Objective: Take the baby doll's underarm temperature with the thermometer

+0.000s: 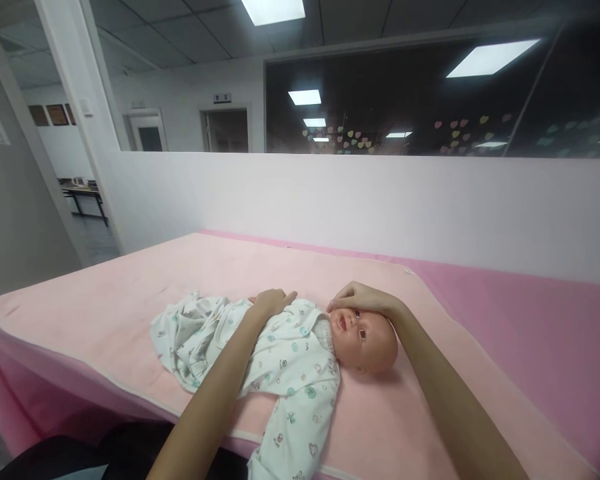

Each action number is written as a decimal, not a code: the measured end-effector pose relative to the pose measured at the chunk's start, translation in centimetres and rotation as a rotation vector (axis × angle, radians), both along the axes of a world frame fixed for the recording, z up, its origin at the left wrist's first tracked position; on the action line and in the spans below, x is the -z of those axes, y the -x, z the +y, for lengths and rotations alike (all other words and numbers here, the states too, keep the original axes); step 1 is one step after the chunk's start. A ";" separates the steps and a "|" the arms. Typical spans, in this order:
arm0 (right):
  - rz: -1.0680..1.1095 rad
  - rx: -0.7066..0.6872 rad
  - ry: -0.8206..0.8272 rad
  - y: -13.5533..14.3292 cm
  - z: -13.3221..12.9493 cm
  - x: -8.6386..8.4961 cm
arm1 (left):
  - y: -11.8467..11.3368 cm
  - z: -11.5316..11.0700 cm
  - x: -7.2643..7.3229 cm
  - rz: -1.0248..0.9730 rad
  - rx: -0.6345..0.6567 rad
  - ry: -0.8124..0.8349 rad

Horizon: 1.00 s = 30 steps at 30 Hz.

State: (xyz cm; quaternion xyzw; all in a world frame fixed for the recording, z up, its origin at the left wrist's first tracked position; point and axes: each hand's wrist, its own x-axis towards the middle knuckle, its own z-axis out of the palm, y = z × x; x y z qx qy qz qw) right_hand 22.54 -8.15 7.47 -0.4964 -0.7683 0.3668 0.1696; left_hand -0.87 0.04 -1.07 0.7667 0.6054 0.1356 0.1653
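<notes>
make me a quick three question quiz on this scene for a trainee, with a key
1. Fill in: the left hand is at the doll's torso, over its printed white ____.
2. True or false: the right hand is nearer the doll's head than the left hand is.
3. Multiple choice: what colour is the cloth showing beyond the edge of the pale peach sheet? A) green B) deeper pink C) black

Key: 1. clothes; 2. true; 3. B

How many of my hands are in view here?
2: your left hand at the torso of the clothed doll, and your right hand at the far side of its head.
</notes>
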 end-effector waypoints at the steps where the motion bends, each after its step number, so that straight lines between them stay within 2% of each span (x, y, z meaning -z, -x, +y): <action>1: -0.011 -0.001 -0.037 0.1 -0.1 -0.2 | 0.1 0.1 0.1 -0.037 -0.004 -0.006; 6: -0.296 0.153 -0.326 1.9 -1.3 -1.4 | 0.4 0.9 0.4 -0.326 -0.029 -0.101; 8: -0.386 0.107 -0.353 3.1 -2.1 -1.5 | 0.4 1.0 0.2 -0.485 -0.030 -0.155; 10: -0.447 -0.011 -0.360 4.4 -2.8 -1.2 | 0.4 0.8 -0.2 -0.643 -0.005 -0.177; 12: -0.536 -0.083 -0.415 5.6 -3.2 -0.6 | 0.2 0.3 -0.5 -0.766 0.050 -0.144; 14: -0.606 -0.096 -0.501 6.5 -3.3 0.0 | 0.0 -0.3 -0.7 -0.837 0.122 -0.067; 19: -0.589 -0.074 -0.597 7.2 -2.7 1.3 | -0.6 -1.3 -0.5 -0.874 0.263 0.102; 24: -0.800 0.000 -0.777 8.0 -1.8 2.9 | -0.3 -1.6 -0.8 -0.864 0.333 0.153; 27: -0.904 0.070 -0.860 8.4 -1.2 3.7 | 0.2 -2.0 -1.3 -0.809 0.476 0.213; 30: -0.918 0.092 -0.840 8.6 -0.9 4.0 | 0.6 -2.2 -1.5 -0.700 0.608 0.260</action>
